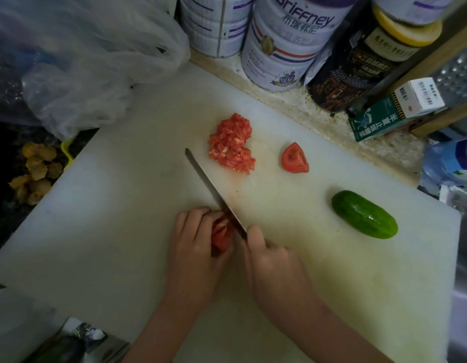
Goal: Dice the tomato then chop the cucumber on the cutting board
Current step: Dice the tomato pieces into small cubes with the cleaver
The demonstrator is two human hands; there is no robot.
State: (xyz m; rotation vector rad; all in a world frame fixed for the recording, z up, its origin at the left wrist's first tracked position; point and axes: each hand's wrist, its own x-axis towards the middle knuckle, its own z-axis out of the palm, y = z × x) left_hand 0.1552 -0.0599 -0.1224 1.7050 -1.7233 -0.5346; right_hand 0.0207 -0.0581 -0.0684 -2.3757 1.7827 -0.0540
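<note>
We're mid-tomato: our left hand curls over a wet red tomato chunk at lower centre, and our right hand grips the knife, thin steel blade against the chunk. Next, we reckon: short even cuts here, then the tomato wedge right of the pulpy diced pile. The cucumber, whole, glossy and oblong, lies at right on the white cutting board.
</note>
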